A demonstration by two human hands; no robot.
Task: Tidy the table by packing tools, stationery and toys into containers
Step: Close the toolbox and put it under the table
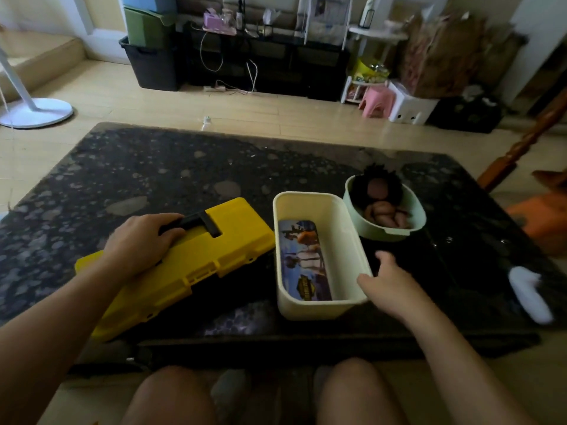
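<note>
Knees: the person sits at the near edge of the tabletop [153, 167], with both arms reaching forward over it.
Right hand [389, 283]: grip apart; the thumb touches the near right corner of the cream tub [306, 308] and loose fingers lie along its outer wall, probably to steady or shift it.
Pencil case [303, 259]: the printed case lies flat in the cream tub, so the stationery looks packed.
Left hand [138, 243]: the palm rests on the lid and the grip is clamped on the black handle [199, 223], likely to keep the lid down or to lift.
Yellow toolbox [214, 259]: closed and lying at an angle, just left of the tub; its contents are hidden.
Green bowl [383, 233]: touches the tub's far right corner and holds a dark-haired doll [377, 194], so the toy is packed away.
White object [527, 289]: blurred at the right edge; I cannot tell what it is.
Floor beyond: a fan base [36, 113] and a pink stool [376, 101].
</note>
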